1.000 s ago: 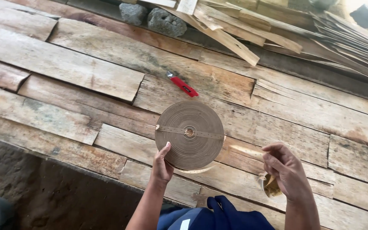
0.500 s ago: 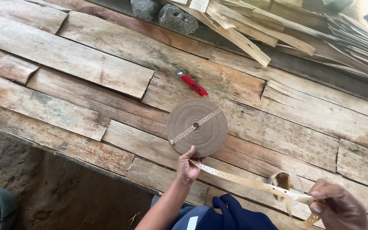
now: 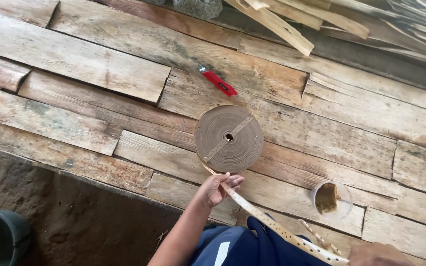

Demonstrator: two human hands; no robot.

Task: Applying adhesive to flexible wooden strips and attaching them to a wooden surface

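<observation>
The flat brown coiled roll of perforated strip (image 3: 229, 138) lies on the weathered plank floor (image 3: 99, 74). Just below it, the left hand (image 3: 216, 189) pinches the pale strip (image 3: 272, 224); the right hand (image 3: 375, 255), partly cropped, grip unclear. Pull evenly, low, without twisting.

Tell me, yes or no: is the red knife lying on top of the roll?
No, the red knife lies on the planks, apart from the roll.
</observation>
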